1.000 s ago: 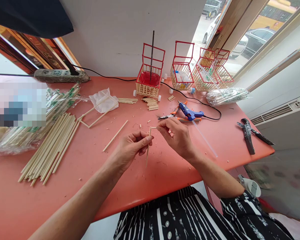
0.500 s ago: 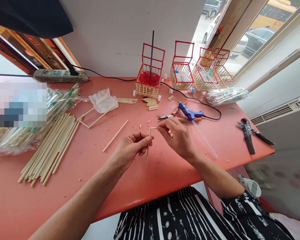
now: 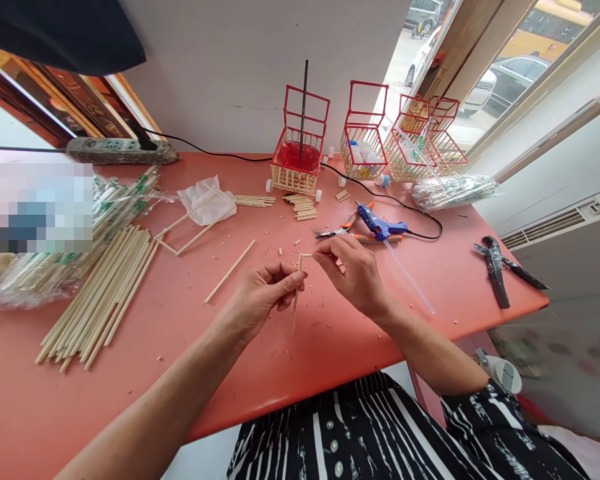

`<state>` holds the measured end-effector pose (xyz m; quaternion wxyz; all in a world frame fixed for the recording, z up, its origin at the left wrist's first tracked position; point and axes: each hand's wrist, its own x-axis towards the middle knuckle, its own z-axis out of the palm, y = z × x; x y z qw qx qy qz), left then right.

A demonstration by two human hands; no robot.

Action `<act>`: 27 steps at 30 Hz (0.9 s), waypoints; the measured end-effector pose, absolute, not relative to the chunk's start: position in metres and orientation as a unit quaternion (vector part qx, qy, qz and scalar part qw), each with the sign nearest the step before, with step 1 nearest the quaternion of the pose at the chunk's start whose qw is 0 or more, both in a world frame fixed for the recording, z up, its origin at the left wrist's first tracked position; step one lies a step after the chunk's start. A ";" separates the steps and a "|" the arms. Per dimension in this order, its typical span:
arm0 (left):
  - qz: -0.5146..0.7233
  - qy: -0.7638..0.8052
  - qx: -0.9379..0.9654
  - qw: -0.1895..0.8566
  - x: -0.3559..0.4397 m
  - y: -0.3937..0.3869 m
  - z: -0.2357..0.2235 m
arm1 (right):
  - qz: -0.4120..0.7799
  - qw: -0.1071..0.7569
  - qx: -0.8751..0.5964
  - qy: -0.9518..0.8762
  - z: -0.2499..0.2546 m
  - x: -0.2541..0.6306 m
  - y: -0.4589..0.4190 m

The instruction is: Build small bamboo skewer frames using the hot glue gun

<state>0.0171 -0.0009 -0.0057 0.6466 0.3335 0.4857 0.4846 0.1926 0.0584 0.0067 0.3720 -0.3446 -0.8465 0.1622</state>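
My left hand (image 3: pixel 279 285) pinches a long thin wooden stick (image 3: pixel 295 313), which slants down below the fingers. At the stick's top end a short wooden stick (image 3: pixel 306 255) meets it at about a right angle. The far end of that short piece is held between the closed fingertips of my right hand (image 3: pixel 353 272). Beyond the right hand lie a blue glue gun (image 3: pixel 377 223) with a clear glue stick (image 3: pixel 413 280) in its back, and orange-handled pliers (image 3: pixel 364 238). To the left of my left hand rests one loose wooden stick (image 3: pixel 230 272).
Left are a bundle of sticks (image 3: pixel 100 300) and a joined three-sided stick frame (image 3: pixel 168 247) partly on a plastic bag (image 3: pixel 206 202). Small stick-built carts (image 3: pixel 300 175) with red rims line the back. Black-handled scissors (image 3: pixel 497 270) lie right; a power strip (image 3: pixel 123 152) sits back left.
Almost nothing differs. Both hands keep the two sticks in the same place, and the view has shifted very slightly.
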 end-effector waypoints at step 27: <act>0.497 0.472 0.314 0.657 0.016 -0.001 -0.011 | 0.157 0.374 -0.332 -0.852 0.003 0.192 0.060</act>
